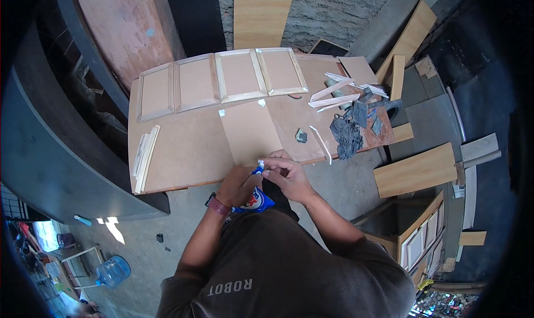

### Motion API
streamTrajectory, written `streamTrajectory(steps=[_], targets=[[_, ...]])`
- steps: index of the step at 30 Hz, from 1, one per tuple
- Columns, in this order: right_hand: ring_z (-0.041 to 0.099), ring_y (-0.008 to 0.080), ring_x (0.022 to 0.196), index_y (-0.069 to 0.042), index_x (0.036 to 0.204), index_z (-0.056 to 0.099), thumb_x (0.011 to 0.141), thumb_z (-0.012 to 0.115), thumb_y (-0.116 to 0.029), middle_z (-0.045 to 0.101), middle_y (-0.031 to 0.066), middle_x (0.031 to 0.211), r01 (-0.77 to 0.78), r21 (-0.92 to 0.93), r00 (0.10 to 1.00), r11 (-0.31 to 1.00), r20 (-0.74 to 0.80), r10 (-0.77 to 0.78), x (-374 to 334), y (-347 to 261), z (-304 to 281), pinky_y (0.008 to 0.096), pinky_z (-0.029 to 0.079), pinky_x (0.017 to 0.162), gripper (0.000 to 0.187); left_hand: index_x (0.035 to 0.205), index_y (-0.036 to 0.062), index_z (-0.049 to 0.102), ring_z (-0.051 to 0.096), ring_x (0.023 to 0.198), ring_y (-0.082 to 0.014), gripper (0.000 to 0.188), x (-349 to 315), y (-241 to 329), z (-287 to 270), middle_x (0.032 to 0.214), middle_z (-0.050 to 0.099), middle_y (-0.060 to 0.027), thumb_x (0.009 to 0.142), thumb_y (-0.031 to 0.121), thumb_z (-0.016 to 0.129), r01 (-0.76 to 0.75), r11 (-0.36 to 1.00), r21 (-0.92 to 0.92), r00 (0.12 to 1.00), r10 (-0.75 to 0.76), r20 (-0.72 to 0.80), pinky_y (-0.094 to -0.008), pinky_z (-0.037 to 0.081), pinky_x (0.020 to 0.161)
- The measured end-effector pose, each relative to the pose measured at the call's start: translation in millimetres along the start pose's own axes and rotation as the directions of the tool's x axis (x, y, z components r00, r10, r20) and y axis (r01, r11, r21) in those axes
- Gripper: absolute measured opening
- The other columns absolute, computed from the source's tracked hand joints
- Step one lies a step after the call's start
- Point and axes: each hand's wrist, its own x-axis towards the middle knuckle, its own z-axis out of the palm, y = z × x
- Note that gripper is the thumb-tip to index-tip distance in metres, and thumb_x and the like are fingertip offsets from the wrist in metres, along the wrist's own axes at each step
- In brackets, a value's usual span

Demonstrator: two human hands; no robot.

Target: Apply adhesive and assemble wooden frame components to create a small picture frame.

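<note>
Your left hand [235,185] grips the blue packet [258,201]; right hand [290,179] pinches its white-tipped neck. Desk edge [178,185] alongside; open room left, up to wood strips [146,158].

Blue packet [259,200], tan sheet [251,134], reddish wristband [219,206]

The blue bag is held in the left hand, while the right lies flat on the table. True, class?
No: the head view shows the right hand pinching the blue bag, not flat on the table; the left hand does hold it.
</note>
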Motion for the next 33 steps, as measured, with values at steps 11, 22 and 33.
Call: streamTrajectory(steps=[11,22,33], targets=[[0.056,0.0051,0.087,-0.003,0.115,0.069,0.092,0.067,0.003,0.059,0.0006,0.108,-0.168,0.196,0.985,0.966,0.002,0.171,-1.4,5.3,1.6,0.0212,0.046,0.075,0.024,0.076,-0.0013,0.061,0.061,0.066,-0.0405,0.029,-1.5,2.1,0.0,0.069,0.063,-0.0213,0.092,0.021,0.052,0.024,0.999,0.048,0.999,-0.026,0.036,-0.0476,0.046,0.063],[0.063,0.0125,0.104,-0.008,0.132,0.059,0.09,0.052,0.011,0.066,0.0013,0.118,-0.322,0.85,0.905,0.417,0.147,0.399,0.4,33.0,-16.0,0.0289,0.054,0.085,0.046,0.083,-0.0003,0.067,0.066,0.069,-0.0334,0.024,-12.1,-70.9,-19.2,0.077,0.068,-0.0207,0.087,0.023,0.064,0.371,0.929,-0.012,0.914,-0.367,-0.17,-0.0422,0.051,0.069],[0.057,0.0163,0.116,-0.006,0.143,0.052,0.083,0.055,0.016,0.058,0.0066,0.133,-0.434,0.539,0.842,0.722,-0.041,0.537,5.3,168.2,24.3,0.0278,0.048,0.097,0.065,0.101,0.01,0.075,0.065,0.108,-0.0374,0.034,-15.9,-133.2,-11.5,0.138,0.059,-0.0144,0.076,0.031,0.071,0.293,0.776,0.559,0.949,-0.307,-0.071,-0.0451,0.052,0.097]])
